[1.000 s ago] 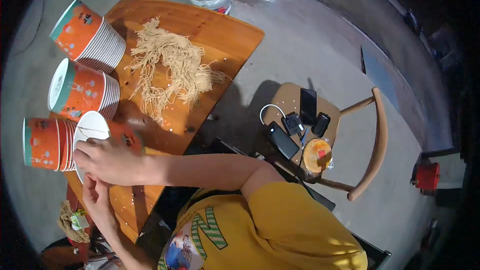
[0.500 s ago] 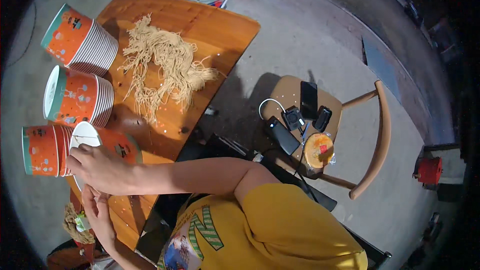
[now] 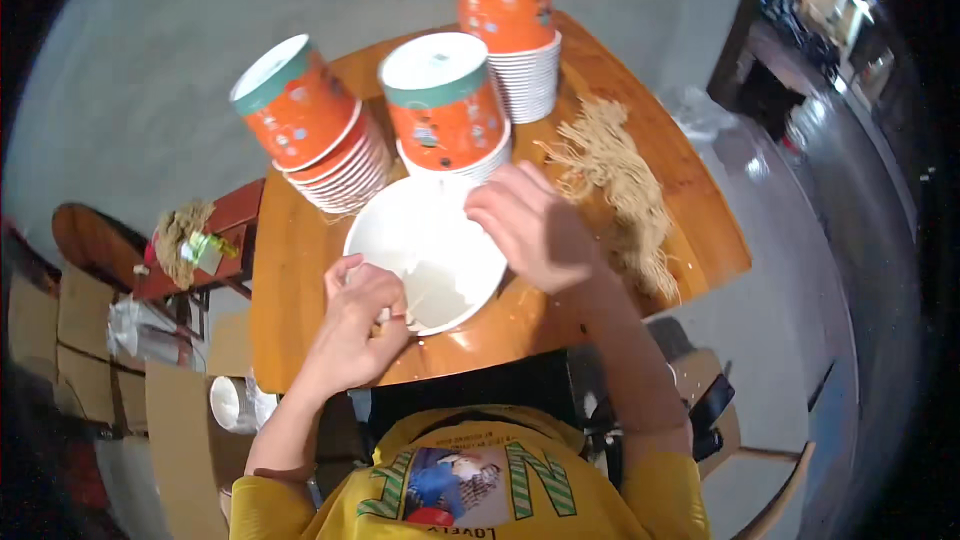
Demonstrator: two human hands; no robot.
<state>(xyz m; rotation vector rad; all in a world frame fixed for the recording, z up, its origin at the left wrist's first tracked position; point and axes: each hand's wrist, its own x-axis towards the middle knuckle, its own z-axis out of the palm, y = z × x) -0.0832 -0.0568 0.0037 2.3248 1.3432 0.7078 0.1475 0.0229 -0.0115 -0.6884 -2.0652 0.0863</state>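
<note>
A wide white-lined paper bucket (image 3: 425,240) lies between my hands at the table's near side, its mouth turned up toward me. At its lower left rim my left hand (image 3: 365,325) is closed in a pinch, and a thin beige string (image 3: 413,305) shows by the fingertips against the white inside. My right hand (image 3: 530,225) is at the bucket's upper right rim, its fingers curled and slightly blurred; what they hold, if anything, is hidden. To the right of that hand lies a loose heap of beige strings (image 3: 620,180).
Beyond the bucket stand three stacks of orange and green paper buckets, upside down: left stack (image 3: 310,130), middle stack (image 3: 445,105) and far right stack (image 3: 510,30). A red bench (image 3: 240,215) and cardboard boxes (image 3: 185,420) are at left; a wooden chair (image 3: 785,480) is at lower right.
My view has swung round, bringing the table to the middle. My hands, close together before at the bucket's side, are now apart on opposite sides of its rim, and its inside shows.
</note>
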